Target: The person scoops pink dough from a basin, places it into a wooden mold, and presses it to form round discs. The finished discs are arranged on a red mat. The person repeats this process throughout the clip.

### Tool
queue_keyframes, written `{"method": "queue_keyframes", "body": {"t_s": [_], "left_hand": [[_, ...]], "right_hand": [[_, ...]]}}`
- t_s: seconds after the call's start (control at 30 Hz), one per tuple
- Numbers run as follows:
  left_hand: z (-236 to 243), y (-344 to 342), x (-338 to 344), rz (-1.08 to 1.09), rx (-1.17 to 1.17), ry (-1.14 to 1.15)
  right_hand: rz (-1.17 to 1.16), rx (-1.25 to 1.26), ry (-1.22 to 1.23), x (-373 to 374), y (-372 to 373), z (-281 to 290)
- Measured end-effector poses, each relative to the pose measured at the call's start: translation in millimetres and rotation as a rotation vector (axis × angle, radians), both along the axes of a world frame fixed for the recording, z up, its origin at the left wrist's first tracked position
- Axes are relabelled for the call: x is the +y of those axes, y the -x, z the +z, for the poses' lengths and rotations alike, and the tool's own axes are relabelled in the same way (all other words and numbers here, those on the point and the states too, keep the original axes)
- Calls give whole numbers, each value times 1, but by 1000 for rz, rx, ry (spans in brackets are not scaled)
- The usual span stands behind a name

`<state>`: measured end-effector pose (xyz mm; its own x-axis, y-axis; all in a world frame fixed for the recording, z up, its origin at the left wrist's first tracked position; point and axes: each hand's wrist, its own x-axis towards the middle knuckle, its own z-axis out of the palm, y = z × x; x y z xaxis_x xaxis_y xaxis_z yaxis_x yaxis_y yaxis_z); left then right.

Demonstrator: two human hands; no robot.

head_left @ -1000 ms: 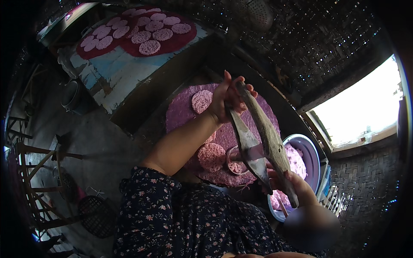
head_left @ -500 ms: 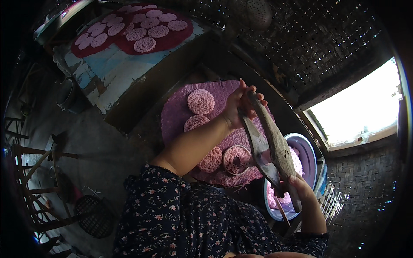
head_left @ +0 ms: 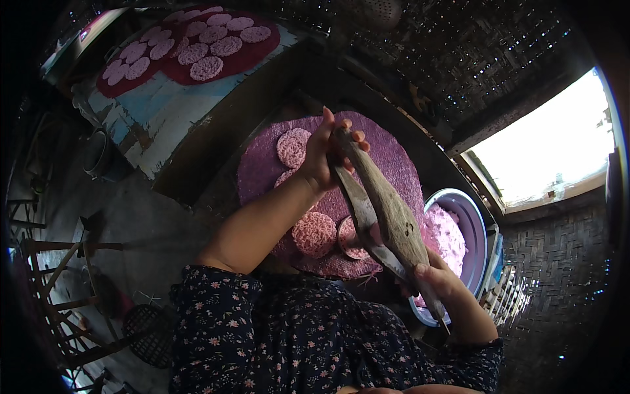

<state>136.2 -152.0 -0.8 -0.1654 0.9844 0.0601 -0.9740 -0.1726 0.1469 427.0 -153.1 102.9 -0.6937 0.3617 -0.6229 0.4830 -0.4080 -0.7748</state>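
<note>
A wooden hand press (head_left: pixel 387 203) with two long, weathered handles slants over a round purple mat (head_left: pixel 262 157). My left hand (head_left: pixel 323 161) is wrapped round its far end. At the near end, my right hand (head_left: pixel 441 279) grips the handles; some of its fingers are hidden behind the wood. Under the press, a thin ring (head_left: pixel 340 240) encloses pink strands, partly covered by the tool. Beside it lies a round pink strand cake (head_left: pixel 314 234). Farther up the mat is another pink cake (head_left: pixel 293 148), and one more is mostly hidden by my left forearm.
A blue-purple basin (head_left: pixel 476 256) with a pink mass (head_left: pixel 445 240) stands right of the mat. At the far left, a worn table (head_left: pixel 170 108) bears red mats (head_left: pixel 170 72) with several pink cakes. A bucket (head_left: pixel 98 154) and dark basket (head_left: pixel 149 335) are on the left.
Both hands have shifted left with the press, the left hand more than the right. More of the pink cake beside the ring shows now. The whole view has also moved slightly.
</note>
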Motion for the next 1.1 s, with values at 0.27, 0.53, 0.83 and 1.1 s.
{"method": "queue_keyframes", "body": {"t_s": [0.27,0.53,0.83,1.1], "left_hand": [[0,-11,18,17,-62,11],[6,-4,4,-36,-45,55],[56,38,-15,-11,515,18],[-9,-19,-51,465,1803,205]], "right_hand": [[-3,-33,-126,6,1,12],[19,-9,48,-4,-1,5],[-65,292,-166,4,17,14],[146,543,-310,13,58,-19]]}}
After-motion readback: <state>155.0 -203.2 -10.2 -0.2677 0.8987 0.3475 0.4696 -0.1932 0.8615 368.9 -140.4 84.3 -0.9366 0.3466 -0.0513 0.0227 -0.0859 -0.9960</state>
